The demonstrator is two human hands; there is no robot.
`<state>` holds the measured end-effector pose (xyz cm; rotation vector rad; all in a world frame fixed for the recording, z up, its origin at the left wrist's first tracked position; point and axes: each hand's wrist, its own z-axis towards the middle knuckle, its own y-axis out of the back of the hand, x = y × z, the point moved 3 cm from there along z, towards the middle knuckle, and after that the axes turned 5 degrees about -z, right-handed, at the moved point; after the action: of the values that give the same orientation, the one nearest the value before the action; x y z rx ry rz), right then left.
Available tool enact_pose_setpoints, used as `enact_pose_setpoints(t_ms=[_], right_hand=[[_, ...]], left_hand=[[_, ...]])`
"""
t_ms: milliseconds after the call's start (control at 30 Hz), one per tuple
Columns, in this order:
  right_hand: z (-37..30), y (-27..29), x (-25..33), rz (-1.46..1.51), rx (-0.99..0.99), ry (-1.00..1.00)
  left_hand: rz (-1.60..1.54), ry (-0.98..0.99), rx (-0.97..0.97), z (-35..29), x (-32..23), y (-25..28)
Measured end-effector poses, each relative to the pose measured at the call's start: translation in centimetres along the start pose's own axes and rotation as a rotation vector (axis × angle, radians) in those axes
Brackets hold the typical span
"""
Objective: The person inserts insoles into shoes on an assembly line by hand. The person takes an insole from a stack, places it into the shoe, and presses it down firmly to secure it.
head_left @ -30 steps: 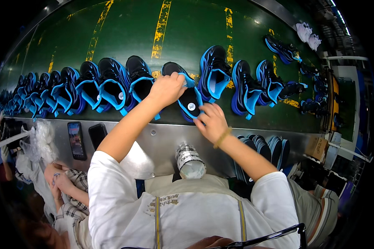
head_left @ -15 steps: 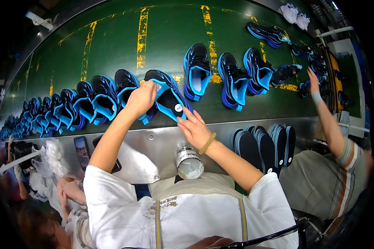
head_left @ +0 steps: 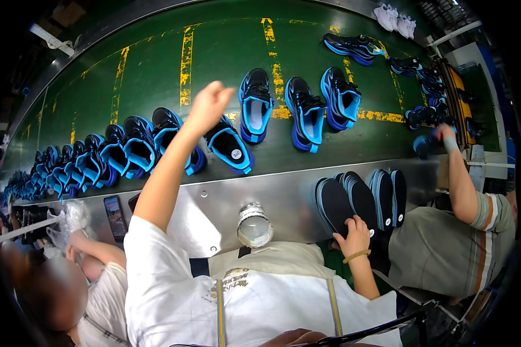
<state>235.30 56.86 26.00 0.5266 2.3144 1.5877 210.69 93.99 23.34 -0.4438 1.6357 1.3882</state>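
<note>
My left hand [head_left: 212, 104] is raised above the green work surface, its fingers curled and slightly blurred; its palm side is hidden. Below it a black-and-blue sneaker [head_left: 223, 140] stands with a dark insole [head_left: 228, 144] inside, a round white sticker at the heel. Just right of the hand another sneaker [head_left: 255, 107] shows a pale inside. My right hand [head_left: 356, 238] is down at the near edge, thumb and fingers closed around the heel end of a black insole [head_left: 333, 202] at the left stack.
Two more sneakers [head_left: 305, 113] stand to the right; a long row [head_left: 87, 162] runs left. More insoles [head_left: 388, 199] lie beside my right hand. A clear jar [head_left: 253, 225], phone [head_left: 115, 217] and metal plate [head_left: 194, 231] sit near me. A co-worker's hand [head_left: 444, 133] is at right.
My left hand has let go of the sneaker and risen. My right hand has left the insole inside that shoe and moved right and nearer, to the insole stacks.
</note>
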Motion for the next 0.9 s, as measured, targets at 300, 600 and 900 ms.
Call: enact_pose_setpoints(t_ms=[300,600,900], right_hand=[[0.2,3.5,-0.7,0.413,-0.405,0.121],[10.9,9.7,8.9,0.440,-0.622,0.654],[17.5,1.6,13.9,0.073,-0.378,0.691]], left_hand=[[0.491,-0.277,0.294,4.2,-1.9,-7.9],[-0.040,0.173,0.360,1.7,-1.5,-10.4],[-0.412,0.527,0.326,-0.2,-1.0,-11.1]])
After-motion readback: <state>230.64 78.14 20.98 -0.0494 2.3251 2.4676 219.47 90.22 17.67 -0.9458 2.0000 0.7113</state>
